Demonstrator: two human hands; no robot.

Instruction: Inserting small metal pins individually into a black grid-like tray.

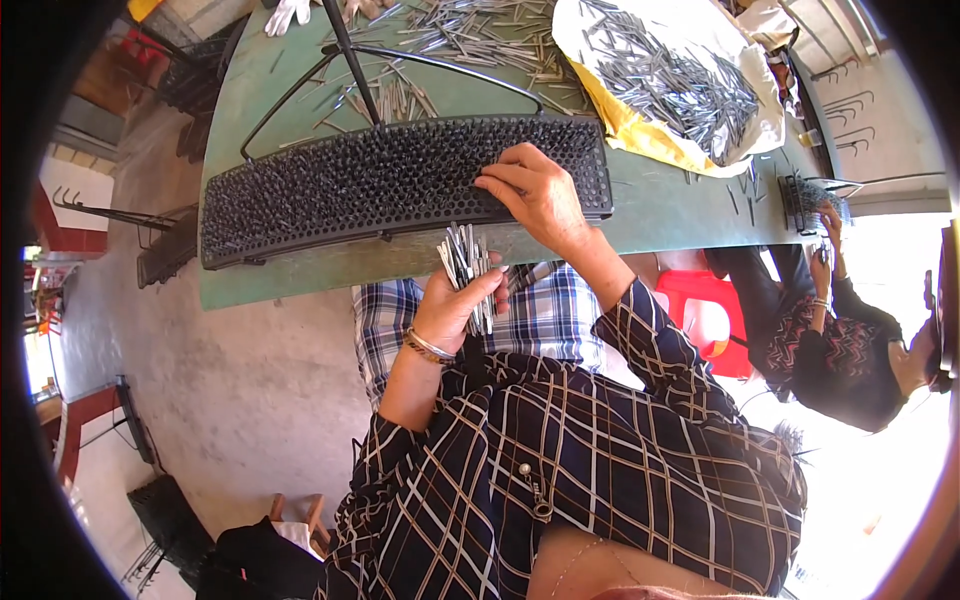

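My left hand (452, 305) is closed around a bundle of thin metal rods (466, 262), held near the table's front edge. Over the right part of a long black rack full of round holes (330, 190), my right hand (540, 195) has its thumb and fingers pinched together at the holes. Whatever sits in that pinch is too small or hidden to make out. Many holes toward the left and middle carry upright dark rods, while bare holes show along the near right edge. A black wire frame (450, 65) rises behind the rack.
Loose rods (470, 35) lie heaped across the green table (240, 290). A white and yellow sack (625, 125) holds many more. White gloves (287, 14) rest at the far left. To the right, another person (840, 340) works at a smaller rack, near a red stool (690, 290).
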